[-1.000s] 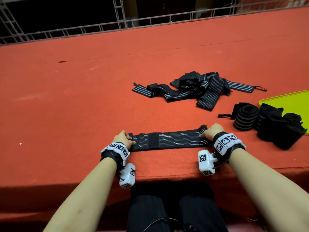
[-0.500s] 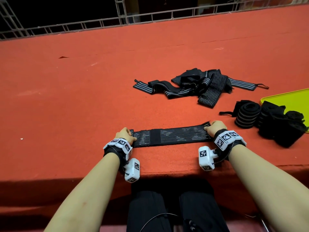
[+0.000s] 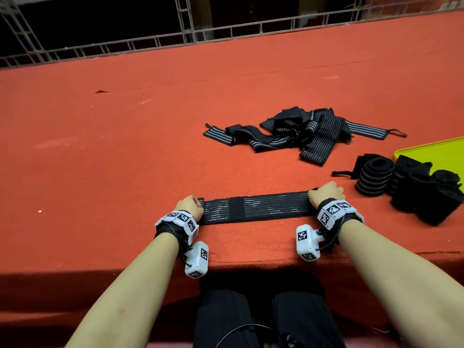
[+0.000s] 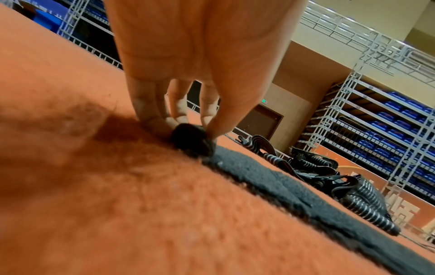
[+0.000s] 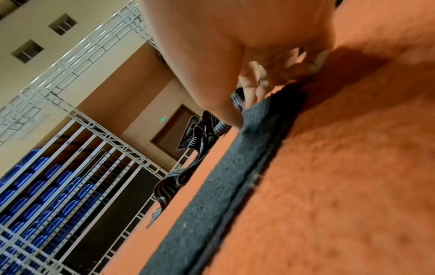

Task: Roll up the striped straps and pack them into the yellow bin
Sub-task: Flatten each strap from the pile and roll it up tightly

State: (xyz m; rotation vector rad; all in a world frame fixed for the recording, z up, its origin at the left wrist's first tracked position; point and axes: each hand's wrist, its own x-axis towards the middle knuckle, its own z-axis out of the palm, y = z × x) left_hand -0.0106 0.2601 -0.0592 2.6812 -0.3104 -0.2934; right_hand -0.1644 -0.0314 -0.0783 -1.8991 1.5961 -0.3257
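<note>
While the red table (image 3: 125, 151) spreads beyond both hands, loose straps (image 3: 308, 133) lie heaped past the right hand (image 3: 325, 194); rolled straps (image 3: 374, 177) and the yellow bin (image 3: 442, 149) sit to its right; a flat strap (image 3: 256, 207) stretches between the hands, the left hand (image 3: 189, 203) pinching its curled end, the right hand's curled fingers gripping the other end.

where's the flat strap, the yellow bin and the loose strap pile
flat strap (image 3: 256, 207): head view, middle of its striped length
yellow bin (image 3: 442, 151): head view, bare floor near its rim
loose strap pile (image 3: 313, 131): head view, tangled middle
</note>
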